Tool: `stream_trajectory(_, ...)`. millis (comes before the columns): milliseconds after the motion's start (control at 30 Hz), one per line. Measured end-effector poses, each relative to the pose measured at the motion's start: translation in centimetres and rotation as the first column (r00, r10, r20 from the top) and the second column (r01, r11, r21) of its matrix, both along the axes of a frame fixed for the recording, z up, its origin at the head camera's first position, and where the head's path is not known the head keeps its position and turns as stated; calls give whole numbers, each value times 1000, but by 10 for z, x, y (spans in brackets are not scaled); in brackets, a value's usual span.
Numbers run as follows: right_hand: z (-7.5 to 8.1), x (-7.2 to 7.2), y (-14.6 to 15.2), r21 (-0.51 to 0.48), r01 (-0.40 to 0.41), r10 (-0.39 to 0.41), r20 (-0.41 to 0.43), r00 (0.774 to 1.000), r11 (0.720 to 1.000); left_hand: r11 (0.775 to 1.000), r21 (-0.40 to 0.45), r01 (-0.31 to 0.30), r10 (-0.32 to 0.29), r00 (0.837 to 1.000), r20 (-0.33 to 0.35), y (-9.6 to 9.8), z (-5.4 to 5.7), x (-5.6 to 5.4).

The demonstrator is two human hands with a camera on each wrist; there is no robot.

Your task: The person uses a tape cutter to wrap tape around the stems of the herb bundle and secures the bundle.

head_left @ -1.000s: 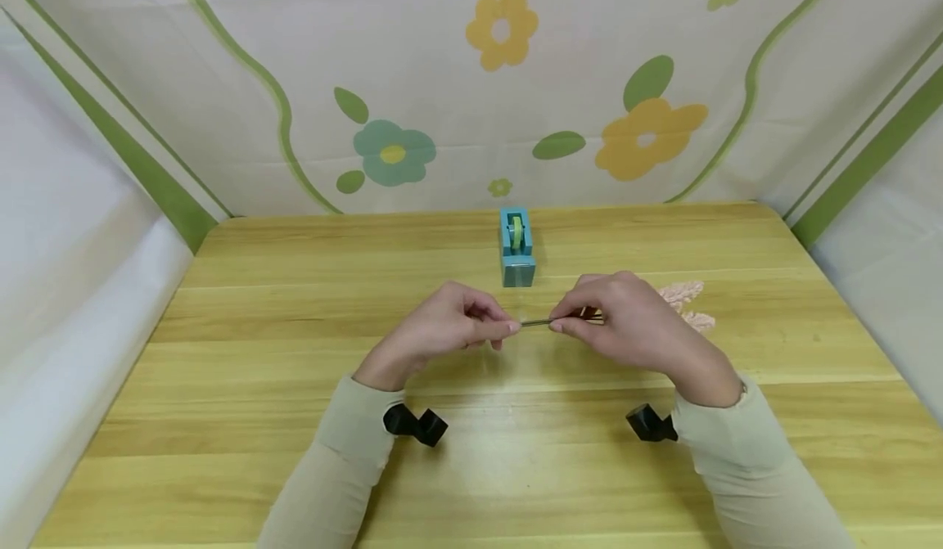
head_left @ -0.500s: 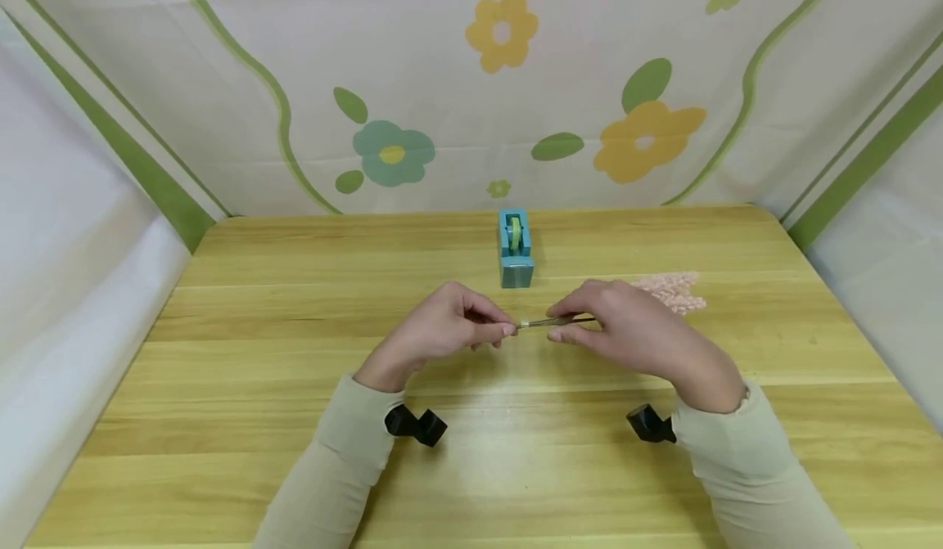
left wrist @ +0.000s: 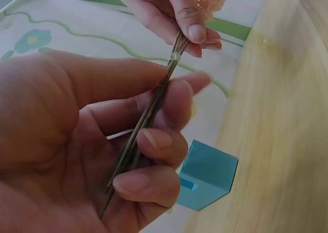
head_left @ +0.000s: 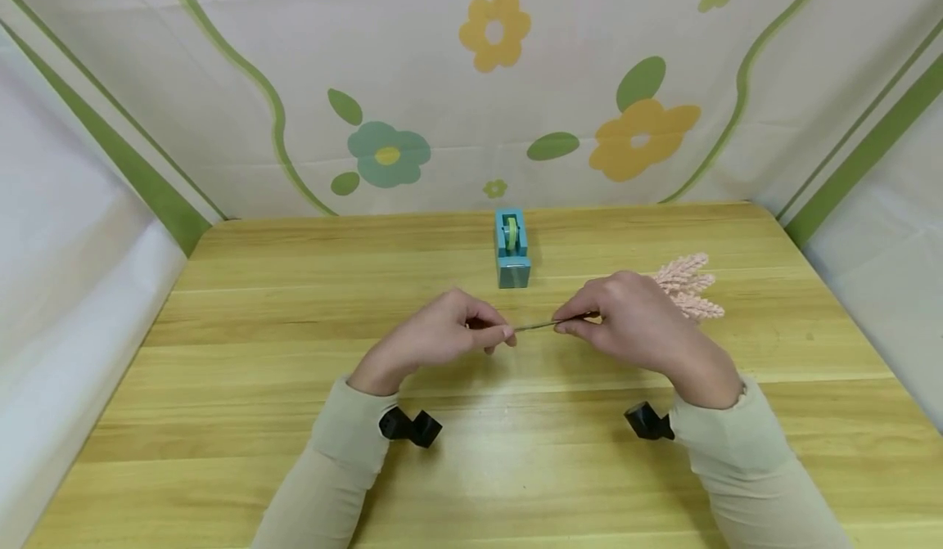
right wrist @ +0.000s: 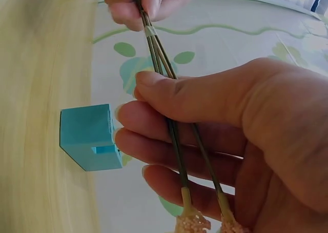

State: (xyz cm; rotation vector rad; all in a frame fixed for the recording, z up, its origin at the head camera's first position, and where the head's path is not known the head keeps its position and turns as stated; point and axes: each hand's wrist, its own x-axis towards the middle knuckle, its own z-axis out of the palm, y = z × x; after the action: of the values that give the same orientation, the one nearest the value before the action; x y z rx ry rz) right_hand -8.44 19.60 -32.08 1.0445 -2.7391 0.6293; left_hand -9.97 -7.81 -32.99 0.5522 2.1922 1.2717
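"Flower stems, a thin bunch, stretch between your two hands above the table. What is different now from half a second before?"

"Mostly your right hand. At that time its thumb and forefinger stood apart around the stems; now they come together on them. The pink flower heads, beyond this hand, are also spread wider than before."

"And what does it mean for your work?"

"I judge that you have again a hold on both sides of the clear tape band, so the bunch is better controlled. If the band is tight enough, I cannot tell."

"Please describe your grip on the left."

"Your left hand pinches the lower part between thumb and forefinger, with no gap except the stems themselves. The stem ends run down across your palm, and the other fingers curl loosely near them."

"And on the right?"

"Your right thumb lies over the stems and the fingers are behind. The pinch is nearly closed, but it looks light. Below the thumb the stems separate toward the heads."

"The blue tape dispenser?"

"It stands beyond your hands, touched by neither."
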Motion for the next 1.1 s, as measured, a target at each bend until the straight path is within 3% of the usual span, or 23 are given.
stream_trajectory(200, 5, 1, 0, 36, 28, -31, 90, 995, 999, 998, 57, -10, 13, 998, -55, -2, -4, -3)
stream_trajectory(367, 9, -2, 6, 97, 37, -60, 247, 967, 995, 998, 63, -13, 20, 994, -109, -2, -3, -3)
stream_trajectory(467, 8, -5, 10, 83, 12, -36, 290, 956, 996, 998, 58, -18, 25, 992, -123, -1, -3, -3)
stream_trajectory(533, 5, -6, 10, 62, 1, -17, 258, 966, 998, 998, 48, -31, 36, 992, -117, 1, -4, -3)
stream_trajectory(700, 1, -5, 8, 61, 42, -48, 88, 995, 997, 1000, 4, -28, 28, 996, -82, 2, -4, -2)
stream_trajectory(900, -1, -2, 5, 52, 72, -70, -27, 997, 996, 999, -15, 31, -32, 997, -76, 0, -3, -2)
stream_trajectory(1100, 3, 1, 2, 69, 117, -113, -55, 992, 991, 999, 48, 14, -9, 993, -119, 0, -5, -2)
